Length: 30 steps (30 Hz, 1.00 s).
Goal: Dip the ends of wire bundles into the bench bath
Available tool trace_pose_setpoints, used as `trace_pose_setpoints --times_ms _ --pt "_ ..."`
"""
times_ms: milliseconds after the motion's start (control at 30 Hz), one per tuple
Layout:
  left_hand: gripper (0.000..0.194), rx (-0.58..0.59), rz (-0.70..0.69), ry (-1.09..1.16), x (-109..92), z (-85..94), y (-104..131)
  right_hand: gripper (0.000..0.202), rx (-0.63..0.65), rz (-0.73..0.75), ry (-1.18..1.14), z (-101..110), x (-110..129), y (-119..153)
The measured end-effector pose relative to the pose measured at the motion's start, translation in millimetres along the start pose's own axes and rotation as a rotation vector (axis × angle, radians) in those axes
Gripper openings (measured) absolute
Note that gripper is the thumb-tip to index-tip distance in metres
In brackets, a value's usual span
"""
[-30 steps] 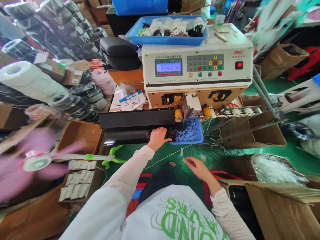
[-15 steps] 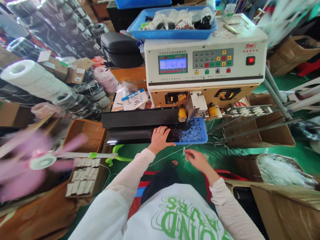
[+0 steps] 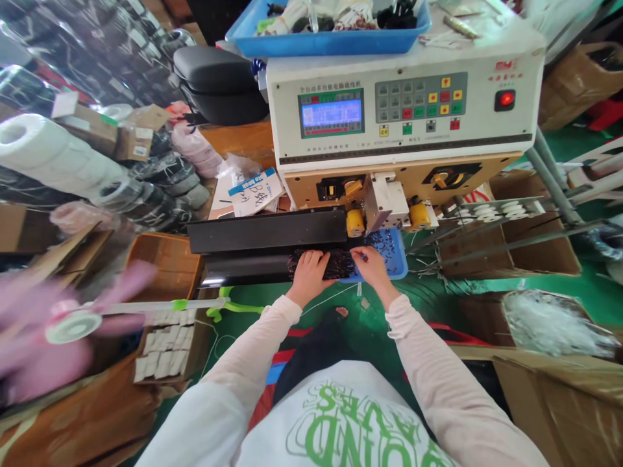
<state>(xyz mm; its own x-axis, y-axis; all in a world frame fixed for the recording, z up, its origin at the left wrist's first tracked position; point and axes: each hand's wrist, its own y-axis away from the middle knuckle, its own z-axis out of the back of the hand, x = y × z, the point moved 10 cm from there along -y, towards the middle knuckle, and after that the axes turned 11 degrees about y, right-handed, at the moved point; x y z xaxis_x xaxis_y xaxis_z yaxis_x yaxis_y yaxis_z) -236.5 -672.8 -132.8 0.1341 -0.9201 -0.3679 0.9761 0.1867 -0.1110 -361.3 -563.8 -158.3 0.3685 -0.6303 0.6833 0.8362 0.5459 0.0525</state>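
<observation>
A bunch of thin black wires (image 3: 338, 264) with reddish ends lies in the black metal trough (image 3: 248, 267) at the front of the white wire-cutting machine (image 3: 409, 146). My left hand (image 3: 310, 275) is over the left part of the bunch, its fingers curled down and its thumb along the front side. At the bunch's right end is my right hand (image 3: 372, 269), fingertips pinched together on the wire ends; exactly how many wires they grip is hidden. Beneath that end sits a blue tray (image 3: 399, 256) scattered with small dark bits.
Two yellow rollers, one of them the left roller (image 3: 355, 224), flank the cutting head (image 3: 388, 202). A blue bin (image 3: 326, 44) of parts stands on the machine. To the left a pink fan (image 3: 75, 324) spins. Cardboard boxes (image 3: 511, 250) and metal bars are on the right.
My right hand has moved up from below the tray to the right end of the wires. My left hand stays on the bunch. The view has shifted closer to the machine.
</observation>
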Motion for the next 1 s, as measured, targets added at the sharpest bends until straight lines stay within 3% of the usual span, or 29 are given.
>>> trace_pose_setpoints --times_ms 233,700,833,1000 --pt "0.067 0.020 0.010 0.060 2.4 -2.4 2.7 0.024 0.037 -0.099 0.144 -10.1 3.8 -12.6" --pt "0.066 0.039 0.015 0.059 1.8 -1.7 3.3 0.019 0.160 -0.187 0.185 -19.6 14.7 -16.3" --pt "0.068 0.009 0.007 0.076 3.7 0.7 3.1 0.020 0.108 -0.150 0.214 -2.5 13.6 -14.6" --pt "0.067 -0.037 -0.006 0.089 4.1 4.0 4.7 0.016 -0.007 -0.011 0.254 38.6 16.4 -4.4"
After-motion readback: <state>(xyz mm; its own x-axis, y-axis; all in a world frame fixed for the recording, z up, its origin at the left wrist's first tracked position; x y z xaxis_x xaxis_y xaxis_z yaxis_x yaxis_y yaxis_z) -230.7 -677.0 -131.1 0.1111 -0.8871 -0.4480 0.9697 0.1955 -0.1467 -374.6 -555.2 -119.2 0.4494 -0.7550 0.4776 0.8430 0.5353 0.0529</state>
